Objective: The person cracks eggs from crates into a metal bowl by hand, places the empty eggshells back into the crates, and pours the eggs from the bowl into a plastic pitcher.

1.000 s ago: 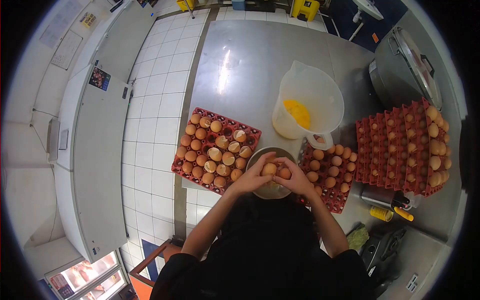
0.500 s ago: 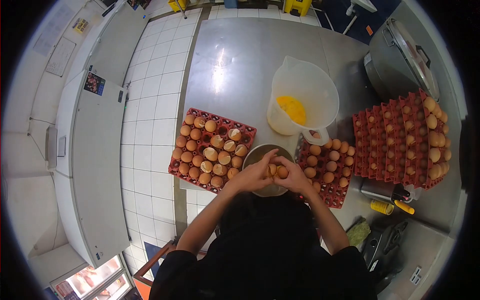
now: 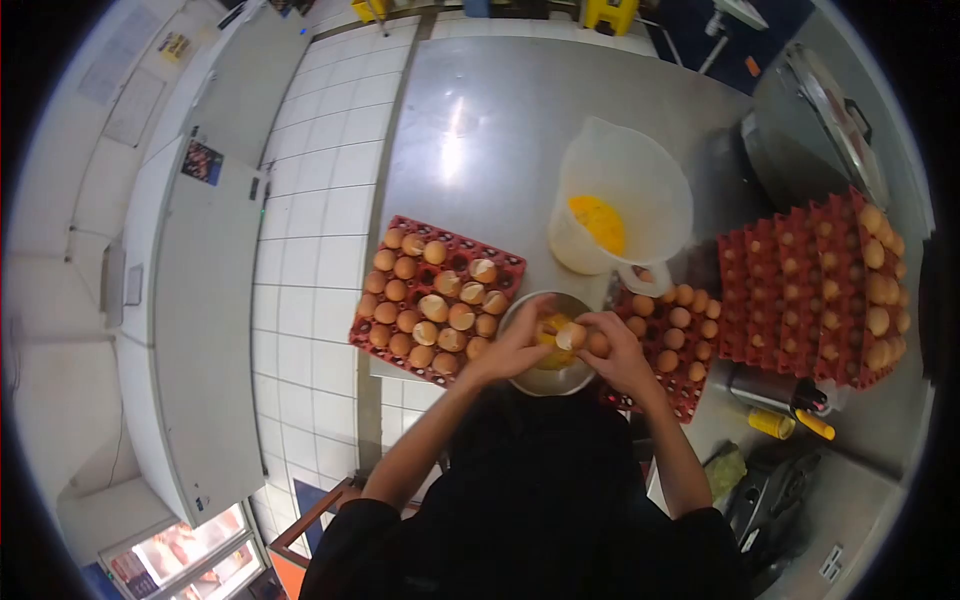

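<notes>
A metal bowl (image 3: 552,382) with yellow egg in it stands at the table's front edge, close to my body. My right hand (image 3: 625,358) is closed on a cracked eggshell (image 3: 571,337) over the bowl's right side. The shell's pale inside faces left, and a brown rounded piece shows beside it under my fingers. Over the left side of the bowl is my left hand (image 3: 512,345), its fingers and thumb apart and no shell visible between them. Left of the bowl, a red egg tray (image 3: 512,262) carries brown eggs and broken shells. Another red tray (image 3: 688,402) with whole eggs lies to the right.
Behind the bowl stands a translucent pitcher (image 3: 655,185) with yellow egg inside. Stacked egg trays (image 3: 790,290) rise at the right, before a large metal pot (image 3: 790,150). A yellow can (image 3: 772,423) and a stove (image 3: 770,495) are at lower right.
My hands have moved apart above the bowl. The egg held between them now shows as opened shell in my right hand, and more yellow egg is visible in the bowl. The view has shifted slightly.
</notes>
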